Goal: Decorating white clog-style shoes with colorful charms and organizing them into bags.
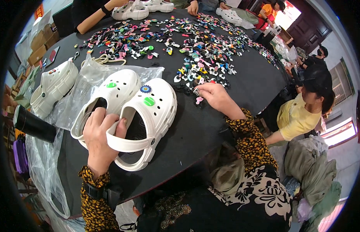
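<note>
Two white clogs stand side by side in front of me. The right clog [160, 104] carries a blue flower charm [146, 89] and a green charm [149, 101]; the left clog [123, 83] has a green charm [111, 85]. My left hand [100, 131] is closed around the clogs' inner sides near the heel openings, thumb against the right clog. At the near edge of a wide heap of small colourful shoe charms [203, 54], my right hand [216, 96] pinches a small white-and-dark charm [196, 91]. A pink charm [199, 100] lies just below its fingertips.
Another white clog [56, 87] rests at left on clear plastic bags [81, 104]. A black cylinder [35, 123] and a phone [53, 55] lie near the left edge of the black table [195, 143]. Other people work around it, with white clogs [130, 11] at the far side.
</note>
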### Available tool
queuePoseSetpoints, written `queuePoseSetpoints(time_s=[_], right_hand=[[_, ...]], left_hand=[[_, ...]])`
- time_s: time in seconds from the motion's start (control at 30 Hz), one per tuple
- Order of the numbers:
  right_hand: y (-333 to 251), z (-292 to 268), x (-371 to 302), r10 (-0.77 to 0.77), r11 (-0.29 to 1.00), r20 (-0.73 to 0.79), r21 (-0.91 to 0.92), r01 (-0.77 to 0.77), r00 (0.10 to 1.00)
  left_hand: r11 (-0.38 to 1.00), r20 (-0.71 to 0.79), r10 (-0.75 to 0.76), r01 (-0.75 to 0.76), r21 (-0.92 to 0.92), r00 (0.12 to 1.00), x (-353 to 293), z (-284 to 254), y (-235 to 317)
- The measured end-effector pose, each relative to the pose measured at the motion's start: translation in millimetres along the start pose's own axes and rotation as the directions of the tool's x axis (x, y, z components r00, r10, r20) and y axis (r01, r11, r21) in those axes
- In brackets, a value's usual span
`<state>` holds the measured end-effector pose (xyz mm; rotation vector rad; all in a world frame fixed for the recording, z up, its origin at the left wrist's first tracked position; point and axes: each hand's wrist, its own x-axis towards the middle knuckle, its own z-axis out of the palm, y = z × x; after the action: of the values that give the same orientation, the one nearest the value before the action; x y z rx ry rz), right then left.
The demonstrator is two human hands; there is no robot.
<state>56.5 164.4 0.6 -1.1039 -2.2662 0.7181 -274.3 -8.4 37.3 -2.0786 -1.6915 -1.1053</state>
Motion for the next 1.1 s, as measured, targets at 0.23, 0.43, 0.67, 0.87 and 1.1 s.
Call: queuePoseSetpoints(time_s=[0.23, 0.43, 0.67, 0.87, 1.1], right_hand=[[-8.9, -2.5, 0.3, 0.206, 0.970, 0.006, 0.129, -0.205, 0.979], [-23.6, -7.7, 1.5, 0.267, 0.943, 0.032, 0.198, -0.268, 0.963], [-5.5, -20.0, 14.5, 0.209, 0.973, -0.105, 0.123, -0.195, 0.972], [19.1, -54.4, 15.4, 0.174, 0.961, -0.100, -0.200, -0.191, 0.980], [31.7, -60.7, -8.4, 0.306, 0.896, 0.021, -0.344, -0.280, 0.952]], left_hand=[[1.000, 0.011, -0.003, 0.003, 0.005, 1.000, 0.3, 2.1, 0.3], [1.000, 0.013, -0.008, 0.008, 0.018, 1.000, 0.1, 0.3, -0.3], [1.000, 0.028, -0.013, 0.013, 0.016, 1.000, -1.5, 1.1, -1.6], [1.000, 0.027, -0.007, 0.006, 0.010, 1.000, -1.3, 1.3, -1.1], [1.000, 0.027, -0.010, 0.010, -0.002, 1.000, -0.6, -1.2, 0.5]])
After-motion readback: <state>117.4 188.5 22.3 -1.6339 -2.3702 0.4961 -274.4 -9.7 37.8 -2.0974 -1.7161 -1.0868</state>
